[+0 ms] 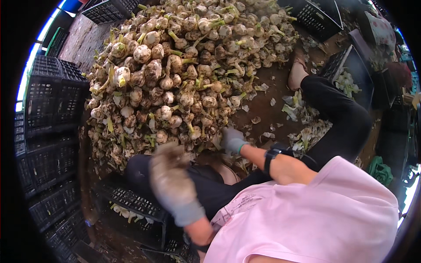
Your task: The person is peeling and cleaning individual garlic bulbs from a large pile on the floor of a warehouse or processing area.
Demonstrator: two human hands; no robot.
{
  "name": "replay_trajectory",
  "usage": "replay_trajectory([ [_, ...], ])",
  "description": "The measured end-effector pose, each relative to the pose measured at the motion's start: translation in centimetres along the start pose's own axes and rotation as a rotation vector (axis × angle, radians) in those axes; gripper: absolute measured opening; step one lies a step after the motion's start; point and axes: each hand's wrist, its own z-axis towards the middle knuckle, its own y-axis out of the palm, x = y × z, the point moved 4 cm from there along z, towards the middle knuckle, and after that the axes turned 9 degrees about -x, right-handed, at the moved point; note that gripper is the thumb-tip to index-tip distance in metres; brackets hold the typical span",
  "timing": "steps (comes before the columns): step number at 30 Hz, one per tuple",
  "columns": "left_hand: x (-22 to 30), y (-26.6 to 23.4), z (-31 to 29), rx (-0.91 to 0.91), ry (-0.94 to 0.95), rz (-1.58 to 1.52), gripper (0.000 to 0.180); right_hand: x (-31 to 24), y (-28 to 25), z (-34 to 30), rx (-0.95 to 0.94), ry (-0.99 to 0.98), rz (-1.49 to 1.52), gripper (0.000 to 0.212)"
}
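A large heap of soil-stained garlic bulbs [175, 63] with short cut green stems lies in front of me. My left hand [173, 179], in a dirty whitish-grey glove, is over my bent left leg, near the heap's front edge. Motion smears its fingers, so I cannot see if it holds anything. My right hand [233, 140], in a grey glove with a green cuff, is low at the heap's near right edge, next to the bulbs. Its fingertips are blurred and partly hidden, and their grip cannot be made out.
Black plastic crates [55, 98] are stacked along the left. Another black crate [131, 199] stands by my left leg, with pale bulbs beneath its rim. At the right, a tilted crate [346, 65] holds pale trimmings. Peeled skins and leaves [291, 109] litter the floor.
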Motion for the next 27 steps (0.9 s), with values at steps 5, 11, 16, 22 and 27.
replay_trajectory([
  [5,-13.0,2.2,-0.7,0.115,-0.433,-0.027,0.023,5.1,-6.9,-3.8,-0.397,-0.449,0.575,0.027],
  [11,-17.7,3.5,-2.2,-0.299,-0.643,-0.472,0.024,1.0,-14.2,-17.4,-0.227,-0.359,1.218,0.034],
  [16,-14.9,7.2,-3.9,-0.347,-0.392,-0.235,0.029,3.5,-16.3,-21.2,0.100,-0.429,1.103,0.035],
  [22,-12.8,11.3,-7.1,-0.720,-0.517,-0.212,0.049,6.4,-16.2,-20.7,0.213,-0.265,1.503,0.019],
  [27,-11.4,7.6,-4.8,-0.490,0.279,0.815,0.061,7.9,-16.9,-21.0,0.313,-0.270,1.293,0.016],
])
